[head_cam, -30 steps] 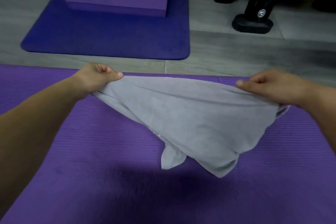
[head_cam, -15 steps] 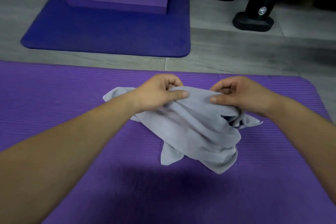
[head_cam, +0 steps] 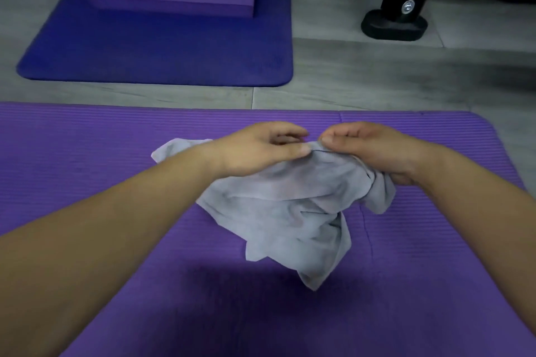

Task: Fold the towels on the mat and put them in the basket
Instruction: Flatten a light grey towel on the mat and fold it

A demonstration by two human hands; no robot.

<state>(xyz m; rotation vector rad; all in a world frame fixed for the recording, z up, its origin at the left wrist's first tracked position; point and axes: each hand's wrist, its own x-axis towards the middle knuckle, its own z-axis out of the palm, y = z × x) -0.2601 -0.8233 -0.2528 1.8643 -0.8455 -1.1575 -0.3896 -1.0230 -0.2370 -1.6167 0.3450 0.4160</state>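
my left hand (head_cam: 258, 151) pinches grey towel (head_cam: 290, 211) top edge | my right hand (head_cam: 374, 151) pinches beside it | towel bunched on purple mat (head_cam: 87, 159)

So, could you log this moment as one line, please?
towel: bunched on mat | left hand: pinches towel edge | right hand: pinches towel edge | basket: not in view

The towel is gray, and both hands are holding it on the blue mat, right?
Not quite. The head view shows the towel on the purple mat, not the blue mat, which lies farther away. The rest is right: it is gray, and the left hand and right hand both hold it.
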